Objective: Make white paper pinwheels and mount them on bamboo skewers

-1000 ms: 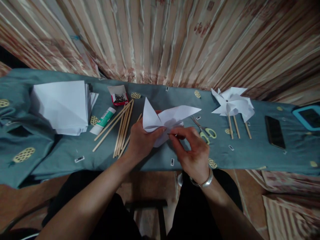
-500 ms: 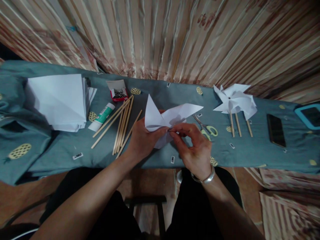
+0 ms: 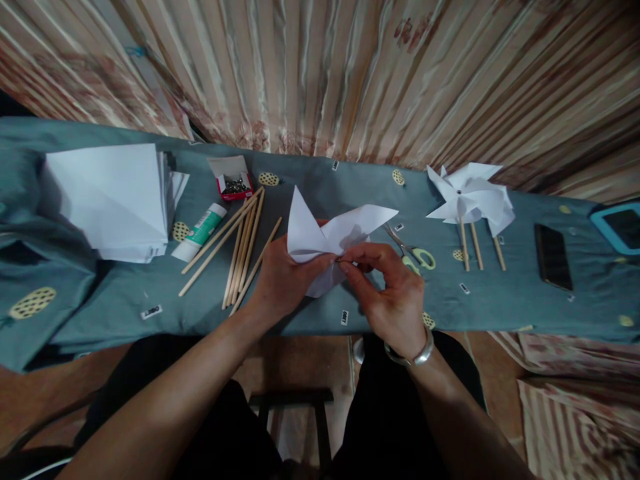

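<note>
A folded white paper pinwheel (image 3: 345, 230) is held over the middle of the table, two pointed blades standing out to left and right. My left hand (image 3: 287, 277) grips it, the thumb pressing near its centre and the other fingers mostly hidden behind the paper. Against that centre, my right hand (image 3: 387, 283) pinches a small metal thumbtack (image 3: 339, 259) between thumb and forefinger; the tack is mostly covered by the fingertips. Just beyond the right hand lie scissors (image 3: 423, 258) with green handles. A red box (image 3: 235, 190) of metal tacks stands with its lid up at the back left.
Several wooden sticks (image 3: 245, 253) and a glue stick (image 3: 203, 230) lie to the left, beside a stack of white paper (image 3: 110, 200). Finished pinwheels (image 3: 470, 193) on sticks rest to the right, near a dark phone (image 3: 553, 257) and a blue-framed device (image 3: 620, 227). A curtain (image 3: 310, 80) hangs behind.
Both hands stay at the pinwheel's centre with almost the same grip. The view has shifted slightly, and the pinwheel's right blade tip sits a little further left.
</note>
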The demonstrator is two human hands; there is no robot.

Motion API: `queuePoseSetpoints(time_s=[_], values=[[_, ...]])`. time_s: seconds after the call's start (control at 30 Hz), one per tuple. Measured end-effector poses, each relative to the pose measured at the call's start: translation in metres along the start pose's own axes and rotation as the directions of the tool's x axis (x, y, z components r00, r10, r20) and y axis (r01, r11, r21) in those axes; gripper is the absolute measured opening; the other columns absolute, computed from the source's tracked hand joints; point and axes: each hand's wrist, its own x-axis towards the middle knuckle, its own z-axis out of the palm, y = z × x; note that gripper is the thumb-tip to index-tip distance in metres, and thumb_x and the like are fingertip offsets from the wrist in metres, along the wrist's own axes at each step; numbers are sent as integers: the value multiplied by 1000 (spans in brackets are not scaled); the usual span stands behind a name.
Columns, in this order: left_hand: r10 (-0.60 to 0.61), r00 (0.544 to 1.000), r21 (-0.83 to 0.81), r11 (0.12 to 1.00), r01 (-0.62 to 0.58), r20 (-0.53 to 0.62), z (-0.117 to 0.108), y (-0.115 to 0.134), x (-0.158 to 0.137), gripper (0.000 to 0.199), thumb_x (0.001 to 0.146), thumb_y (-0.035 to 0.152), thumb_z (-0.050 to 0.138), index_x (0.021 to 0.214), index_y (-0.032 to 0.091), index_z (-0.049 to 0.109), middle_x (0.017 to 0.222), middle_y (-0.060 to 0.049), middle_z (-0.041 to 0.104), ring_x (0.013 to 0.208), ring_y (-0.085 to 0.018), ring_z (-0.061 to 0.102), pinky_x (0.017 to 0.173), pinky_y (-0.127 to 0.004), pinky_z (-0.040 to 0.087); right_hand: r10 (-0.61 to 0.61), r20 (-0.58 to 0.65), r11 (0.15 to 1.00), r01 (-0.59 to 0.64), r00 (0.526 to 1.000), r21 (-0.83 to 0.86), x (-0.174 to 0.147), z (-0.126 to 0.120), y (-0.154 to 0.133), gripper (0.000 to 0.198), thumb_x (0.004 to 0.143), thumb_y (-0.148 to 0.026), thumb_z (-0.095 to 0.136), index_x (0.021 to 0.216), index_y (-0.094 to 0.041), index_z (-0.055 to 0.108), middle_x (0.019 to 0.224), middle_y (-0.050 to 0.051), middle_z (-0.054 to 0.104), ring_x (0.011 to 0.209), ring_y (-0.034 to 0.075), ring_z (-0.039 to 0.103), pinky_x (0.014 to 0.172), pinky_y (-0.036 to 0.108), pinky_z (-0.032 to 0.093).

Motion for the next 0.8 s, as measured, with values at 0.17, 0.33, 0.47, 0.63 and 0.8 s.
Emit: queuePoseSetpoints(time_s=[0.17, 0.33, 0.47, 0.63, 0.8], values=[[-5, 1000, -13, 1000, 5, -3, -1, 0, 0, 38, 67, 23, 79, 104, 18, 71, 96, -3, 78, 89, -24, 72, 83, -36, 57, 10, 17, 1000, -10, 1000, 21, 0, 0, 1, 12, 88, -18, 64, 99, -25, 65, 91, -1, 71, 82, 15, 68, 75, 34, 59], [-14, 1000, 16, 1000, 14, -7, -2, 1, 0, 35, 66, 23, 80, 100, 21, 72, 93, -2, 78, 86, -23, 72, 80, -37, 58, 16, 20, 1000, -16, 1000, 16, 0, 0, 0, 11, 88, -19, 65, 97, -25, 65, 90, -1, 71, 81, 15, 68, 75, 33, 59], [-25, 1000, -10, 1000, 25, -4, -1, 2, 0, 35, 66, 23, 80, 101, 19, 72, 92, -3, 78, 85, -23, 72, 81, -37, 58, 14, 23, 1000, -14, 1000, 13, 1, -1, -1, 11, 88, -18, 65, 96, -25, 65, 89, -1, 71, 80, 15, 68, 74, 32, 59], [11, 1000, 25, 1000, -11, 15, -3, -1, 1, 36, 68, 24, 79, 102, 17, 71, 95, -5, 78, 88, -23, 73, 82, -35, 59, 8, 17, 1000, -8, 1000, 12, 1, -1, -1, 10, 88, -18, 65, 96, -24, 66, 89, -1, 71, 80, 15, 67, 74, 32, 58], [40, 998, 63, 997, -42, 38, -4, -1, 1, 38, 70, 24, 76, 106, 15, 69, 100, -6, 78, 89, -22, 73, 82, -34, 59, 10, 26, 1000, -11, 1000, 14, 0, -1, -1, 11, 88, -17, 65, 97, -23, 65, 89, -1, 71, 79, 14, 66, 74, 31, 56]])
